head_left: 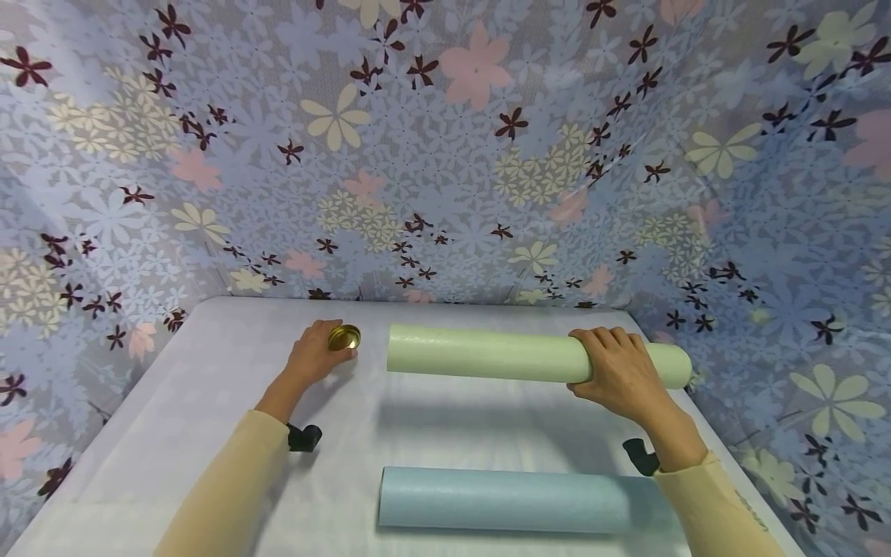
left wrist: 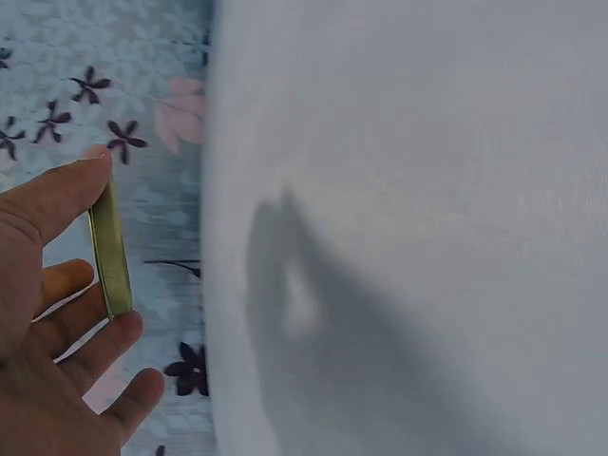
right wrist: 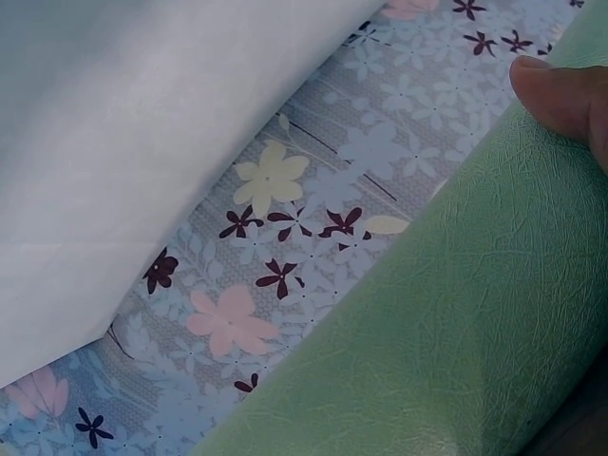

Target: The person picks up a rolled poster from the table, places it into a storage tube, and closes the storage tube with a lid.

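Note:
My left hand (head_left: 316, 352) pinches a small, round, shallow gold lid (head_left: 344, 338) by its edge, above the table's far left part. In the left wrist view the lid (left wrist: 111, 249) appears edge-on, between thumb and fingertips. My right hand (head_left: 616, 367) grips a long pale green roll (head_left: 487, 353) from above, right of its middle. The roll is raised level over the table, its shadow beneath it. In the right wrist view the thumb rests along the textured green surface (right wrist: 408, 304); the other fingers are out of sight.
A light blue roll (head_left: 501, 499) lies on the white-covered table (head_left: 348, 433) nearer to me, its right end partly behind my right sleeve (head_left: 710, 503). Flower-patterned cloth (head_left: 431, 155) hangs around the table's back and sides. Black wrist straps (head_left: 304, 439) sit at both wrists.

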Demonstrator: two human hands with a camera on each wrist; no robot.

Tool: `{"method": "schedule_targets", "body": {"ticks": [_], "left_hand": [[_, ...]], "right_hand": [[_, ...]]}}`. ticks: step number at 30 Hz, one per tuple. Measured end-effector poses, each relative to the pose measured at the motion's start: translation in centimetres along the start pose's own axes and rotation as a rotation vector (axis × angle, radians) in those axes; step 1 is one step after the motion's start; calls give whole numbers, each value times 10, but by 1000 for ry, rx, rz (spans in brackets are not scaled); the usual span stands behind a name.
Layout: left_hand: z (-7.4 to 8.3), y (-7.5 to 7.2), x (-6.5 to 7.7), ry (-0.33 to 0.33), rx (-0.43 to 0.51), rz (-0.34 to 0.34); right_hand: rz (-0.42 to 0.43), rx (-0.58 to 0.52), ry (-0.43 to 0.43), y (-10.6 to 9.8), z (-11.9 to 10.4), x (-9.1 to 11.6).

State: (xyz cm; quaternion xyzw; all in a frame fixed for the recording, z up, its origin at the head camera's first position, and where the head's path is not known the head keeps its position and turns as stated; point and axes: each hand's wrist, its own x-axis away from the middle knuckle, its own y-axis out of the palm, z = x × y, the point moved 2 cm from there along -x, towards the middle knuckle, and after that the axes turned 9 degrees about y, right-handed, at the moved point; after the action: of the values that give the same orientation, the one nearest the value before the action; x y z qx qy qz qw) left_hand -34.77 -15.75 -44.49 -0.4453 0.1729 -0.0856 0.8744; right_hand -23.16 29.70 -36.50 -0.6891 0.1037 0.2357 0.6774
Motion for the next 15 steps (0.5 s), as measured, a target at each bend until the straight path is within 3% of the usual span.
{"method": "schedule_targets", "body": {"ticks": [8,15], "left_hand": [[19,-17,14,44,95,53],[29,-23,24,78,136,79]], "right_hand": [[21,-2,-2,-2,-2,-2],[25,-12,-6,-2,-2,-2]]}}
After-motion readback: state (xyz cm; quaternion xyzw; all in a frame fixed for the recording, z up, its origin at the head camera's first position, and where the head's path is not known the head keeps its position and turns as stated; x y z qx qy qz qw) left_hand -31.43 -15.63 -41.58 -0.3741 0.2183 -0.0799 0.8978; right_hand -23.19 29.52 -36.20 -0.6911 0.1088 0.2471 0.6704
